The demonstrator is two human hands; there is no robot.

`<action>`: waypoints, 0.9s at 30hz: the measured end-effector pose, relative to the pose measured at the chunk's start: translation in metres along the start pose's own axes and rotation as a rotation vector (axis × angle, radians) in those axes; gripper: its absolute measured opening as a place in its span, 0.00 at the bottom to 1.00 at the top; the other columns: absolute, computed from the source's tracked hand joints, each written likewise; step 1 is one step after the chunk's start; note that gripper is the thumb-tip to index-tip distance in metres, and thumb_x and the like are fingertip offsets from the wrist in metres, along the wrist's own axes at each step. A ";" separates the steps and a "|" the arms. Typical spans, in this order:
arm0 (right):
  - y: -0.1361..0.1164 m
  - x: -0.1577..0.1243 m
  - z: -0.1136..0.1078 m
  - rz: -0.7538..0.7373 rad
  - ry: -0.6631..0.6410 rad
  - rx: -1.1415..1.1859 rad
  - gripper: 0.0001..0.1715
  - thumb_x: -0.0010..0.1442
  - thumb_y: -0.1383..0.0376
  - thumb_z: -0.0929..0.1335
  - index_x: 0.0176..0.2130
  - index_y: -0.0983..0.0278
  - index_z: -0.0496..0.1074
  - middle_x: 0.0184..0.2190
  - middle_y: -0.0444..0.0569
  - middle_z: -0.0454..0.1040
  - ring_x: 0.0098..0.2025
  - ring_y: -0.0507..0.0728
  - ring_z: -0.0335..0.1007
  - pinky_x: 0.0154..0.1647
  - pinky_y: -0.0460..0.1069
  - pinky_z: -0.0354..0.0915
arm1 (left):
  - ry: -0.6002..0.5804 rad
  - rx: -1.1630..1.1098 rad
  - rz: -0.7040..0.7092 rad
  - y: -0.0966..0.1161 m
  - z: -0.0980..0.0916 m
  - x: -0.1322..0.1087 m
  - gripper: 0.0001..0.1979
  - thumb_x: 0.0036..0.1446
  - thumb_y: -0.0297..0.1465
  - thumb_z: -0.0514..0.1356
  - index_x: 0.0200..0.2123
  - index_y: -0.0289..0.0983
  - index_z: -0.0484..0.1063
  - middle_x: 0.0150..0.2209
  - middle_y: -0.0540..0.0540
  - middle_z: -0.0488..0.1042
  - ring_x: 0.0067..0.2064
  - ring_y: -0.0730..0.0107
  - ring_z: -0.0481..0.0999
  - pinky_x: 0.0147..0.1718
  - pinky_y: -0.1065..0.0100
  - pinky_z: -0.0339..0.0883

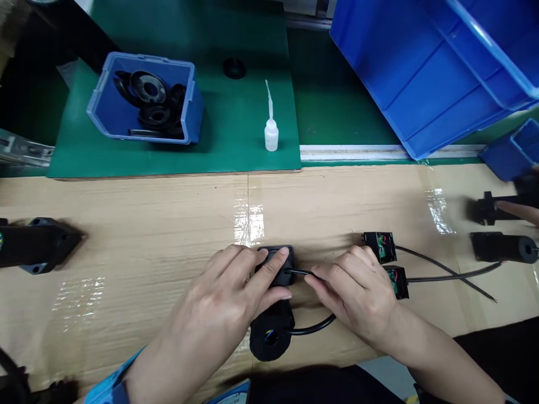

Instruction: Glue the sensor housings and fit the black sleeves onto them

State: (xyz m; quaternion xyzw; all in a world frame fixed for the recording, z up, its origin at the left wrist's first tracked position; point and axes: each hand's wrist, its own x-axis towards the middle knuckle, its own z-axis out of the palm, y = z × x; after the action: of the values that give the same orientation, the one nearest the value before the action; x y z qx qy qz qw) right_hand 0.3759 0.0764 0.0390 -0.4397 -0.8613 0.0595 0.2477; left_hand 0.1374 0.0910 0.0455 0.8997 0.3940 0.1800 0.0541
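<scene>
My left hand (219, 306) lies over a black plastic part (275, 266) on the cardboard-covered bench, its fingers curled round the part and the index fingertip pressing on top. My right hand (353, 292) pinches a thin black cable (300, 272) right where it enters the part's right side. The part continues toward me into a black ring-shaped end (269, 338) with coloured wires inside, from which a thicker black cable (314, 327) curves under my right hand.
Two small black modules with green boards (381, 247) (398, 282) and trailing cables lie right of my hand. Black housings sit at far left (36, 244) and far right (503, 247), where another person's finger (517, 211) shows. Behind: a small blue bin of black rings (145, 98), a glue bottle (271, 132), a large blue crate (433, 67).
</scene>
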 end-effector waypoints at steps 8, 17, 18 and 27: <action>-0.010 0.002 -0.008 -0.162 0.130 -0.071 0.14 0.68 0.60 0.73 0.47 0.68 0.79 0.33 0.48 0.78 0.38 0.57 0.69 0.39 0.54 0.62 | -0.036 0.034 0.040 0.001 0.003 0.001 0.22 0.70 0.38 0.56 0.58 0.28 0.72 0.40 0.39 0.75 0.40 0.56 0.71 0.41 0.55 0.70; -0.019 0.000 0.004 -0.149 -0.129 -0.052 0.16 0.73 0.59 0.67 0.51 0.67 0.77 0.30 0.44 0.76 0.36 0.56 0.66 0.42 0.56 0.57 | -0.054 -0.038 0.069 -0.010 0.010 -0.007 0.26 0.72 0.43 0.52 0.62 0.31 0.69 0.42 0.40 0.75 0.42 0.59 0.72 0.42 0.58 0.73; -0.019 0.001 0.005 -0.153 -0.125 -0.056 0.14 0.72 0.61 0.67 0.50 0.67 0.77 0.28 0.44 0.75 0.36 0.56 0.67 0.43 0.56 0.57 | -0.050 -0.071 0.066 -0.014 0.011 -0.008 0.24 0.71 0.43 0.53 0.62 0.35 0.70 0.43 0.40 0.75 0.43 0.59 0.73 0.43 0.59 0.74; -0.019 0.005 -0.002 -0.157 -0.136 -0.061 0.14 0.74 0.64 0.64 0.46 0.65 0.78 0.29 0.44 0.76 0.39 0.56 0.66 0.44 0.56 0.53 | 0.029 -0.309 -0.128 -0.018 0.028 -0.018 0.18 0.70 0.34 0.57 0.61 0.50 0.73 0.48 0.43 0.74 0.55 0.55 0.74 0.54 0.48 0.73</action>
State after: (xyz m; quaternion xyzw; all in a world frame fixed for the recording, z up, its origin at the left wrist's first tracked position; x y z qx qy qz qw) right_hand 0.3602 0.0687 0.0492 -0.3732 -0.9093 0.0435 0.1790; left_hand 0.1239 0.0913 0.0100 0.8511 0.4187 0.2476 0.1976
